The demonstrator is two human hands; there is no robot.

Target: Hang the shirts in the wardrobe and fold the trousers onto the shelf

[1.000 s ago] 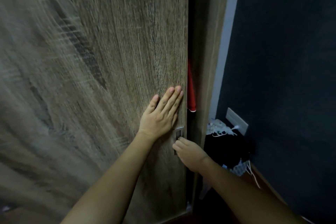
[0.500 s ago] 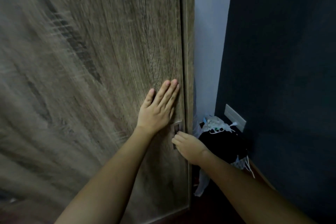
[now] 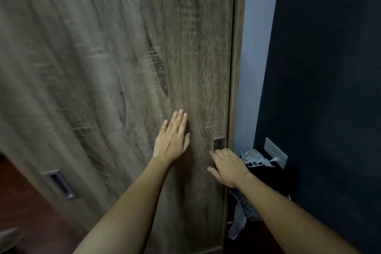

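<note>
Left hand (image 3: 172, 140) lies flat on the wardrobe door (image 3: 123, 68), fingers straight and together, palm on the wood, gripping nothing. Right hand (image 3: 228, 166) sits just below the recessed pull (image 3: 218, 144), fingers loosely bent, index reaching toward it; it holds nothing, and contact with the pull cannot be told. Door edge meets the side post (image 3: 239, 47) with no gap visible, so the wardrobe interior is hidden: no shirts, trousers or shelf in view. 1 heap of cloth (image 3: 253, 156) lies in the corner between post and dark wall (image 3: 329, 68), just beside a wall socket (image 3: 275, 152); garment type unreadable. A 2nd pull (image 3: 60, 184) shows low on the left, blurred. Judgement: step is working the sliding door, either seating it or starting to open it. To do it well: set right fingertips inside the pull, drive sideways along the track, keep the left palm light so the panel is not forced inward and does not bind, and keep fingers off the post edge.
</note>
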